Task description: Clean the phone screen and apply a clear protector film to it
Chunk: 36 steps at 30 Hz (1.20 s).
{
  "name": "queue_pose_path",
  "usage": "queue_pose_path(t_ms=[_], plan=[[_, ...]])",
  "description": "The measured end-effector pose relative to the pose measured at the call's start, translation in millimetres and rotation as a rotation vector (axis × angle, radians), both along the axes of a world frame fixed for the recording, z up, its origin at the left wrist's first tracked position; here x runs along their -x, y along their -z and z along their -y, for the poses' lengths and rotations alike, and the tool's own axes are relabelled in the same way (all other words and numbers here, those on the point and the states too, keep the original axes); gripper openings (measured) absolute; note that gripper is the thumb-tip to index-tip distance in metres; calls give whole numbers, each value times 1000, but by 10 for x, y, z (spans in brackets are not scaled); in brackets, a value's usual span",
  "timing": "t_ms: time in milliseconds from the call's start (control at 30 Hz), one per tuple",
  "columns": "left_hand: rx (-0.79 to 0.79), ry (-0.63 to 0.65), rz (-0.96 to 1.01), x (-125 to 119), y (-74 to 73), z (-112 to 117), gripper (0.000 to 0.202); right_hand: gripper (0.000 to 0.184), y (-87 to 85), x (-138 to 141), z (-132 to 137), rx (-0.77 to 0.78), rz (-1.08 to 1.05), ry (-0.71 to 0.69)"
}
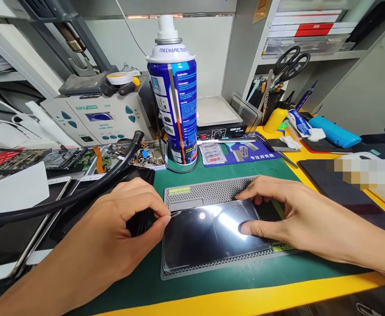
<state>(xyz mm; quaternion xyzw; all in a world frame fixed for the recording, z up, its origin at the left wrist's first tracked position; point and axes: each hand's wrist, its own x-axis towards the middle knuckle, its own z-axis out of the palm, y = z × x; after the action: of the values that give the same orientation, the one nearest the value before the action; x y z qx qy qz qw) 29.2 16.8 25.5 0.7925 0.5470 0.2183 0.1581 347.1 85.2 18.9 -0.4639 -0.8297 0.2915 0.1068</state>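
A smartphone [205, 237] with a dark, glossy screen lies flat on a grey honeycomb-textured pad [218, 189], its glass reflecting bright light and showing thin lines. At the phone's far left corner, my left hand [129, 232] pinches thumb and forefinger together; what sits between the tips is too thin to make out. My right hand [281, 215] grips the phone's right end, thumb pressed on the glass and fingers at the far edge. Beneath the pad spreads a green mat [218, 285].
A blue spray can [184, 105] stands upright behind the pad. Left of it are a hot-air station [96, 118], a black hose [80, 204], circuit boards [149, 156] and other phones. A heating plate [220, 114], scissors [291, 66] and a yellow bottle [276, 117] stand back right.
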Motion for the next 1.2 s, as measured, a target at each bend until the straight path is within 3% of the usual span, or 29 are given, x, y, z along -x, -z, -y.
queue_pose_path(t_ms=[233, 667, 1033, 1200], plan=[[-39, 9, 10, 29, 42, -2, 13, 37, -25, 9, 0, -43, -1, -9], [-30, -24, 129, -34, -41, 22, 15, 40, -7, -12, -5, -87, -7, -7], [18, -41, 77, -35, -90, 14, 19, 41, -23, -1, 4, -88, -4, -12], [-22, -30, 44, 21, -25, 22, 17, 44, -33, -1, 15, -27, 39, 10]])
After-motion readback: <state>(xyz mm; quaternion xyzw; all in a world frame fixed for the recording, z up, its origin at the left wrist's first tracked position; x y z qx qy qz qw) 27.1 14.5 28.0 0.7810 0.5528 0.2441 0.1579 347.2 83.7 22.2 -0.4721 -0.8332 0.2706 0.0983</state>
